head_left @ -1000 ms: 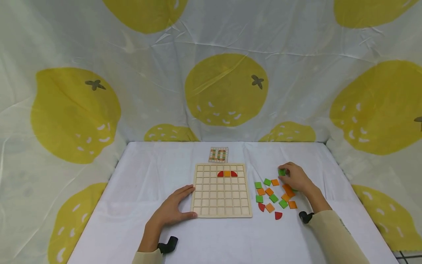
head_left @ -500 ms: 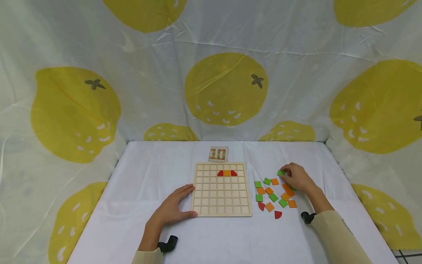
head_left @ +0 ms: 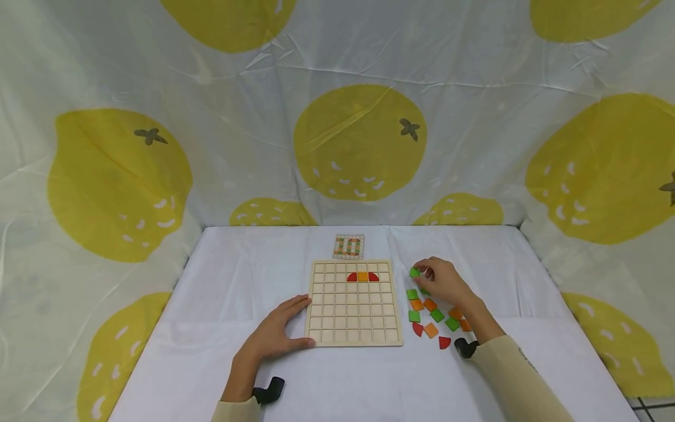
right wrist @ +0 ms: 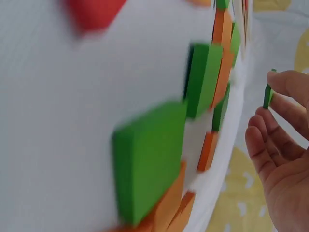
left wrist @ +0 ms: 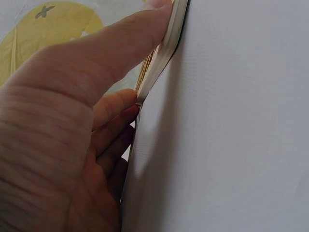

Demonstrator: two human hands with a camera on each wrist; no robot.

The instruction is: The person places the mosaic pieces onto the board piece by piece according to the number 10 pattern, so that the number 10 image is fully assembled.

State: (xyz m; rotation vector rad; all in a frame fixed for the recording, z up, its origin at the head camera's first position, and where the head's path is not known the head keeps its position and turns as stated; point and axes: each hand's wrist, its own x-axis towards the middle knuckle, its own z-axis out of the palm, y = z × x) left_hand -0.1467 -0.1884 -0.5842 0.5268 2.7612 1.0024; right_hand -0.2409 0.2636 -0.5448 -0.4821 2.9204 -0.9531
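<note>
My right hand (head_left: 445,284) pinches a green square tile (head_left: 415,272) between thumb and fingertips, just right of the wooden grid board's (head_left: 354,344) upper corner. In the right wrist view, that green tile (right wrist: 267,95) is held edge-on, above the table. Two red quarter-round tiles (head_left: 351,277) sit in the board's second row, with an orange square (head_left: 362,276) between them. My left hand (head_left: 276,334) lies at the board's left edge, thumb extended to the near corner and fingers along the side. The left wrist view shows the thumb (left wrist: 120,43) against the board's edge.
Loose green, orange and red tiles (head_left: 430,330) lie right of the board, some under the right forearm in the head view. A small printed pattern card (head_left: 348,247) lies behind the board. A lemon-print curtain (head_left: 364,140) hangs behind the white-covered table (head_left: 253,258).
My right hand has moved left with the green tile, from the far side of the loose pile toward the board. The left hand and board stay put.
</note>
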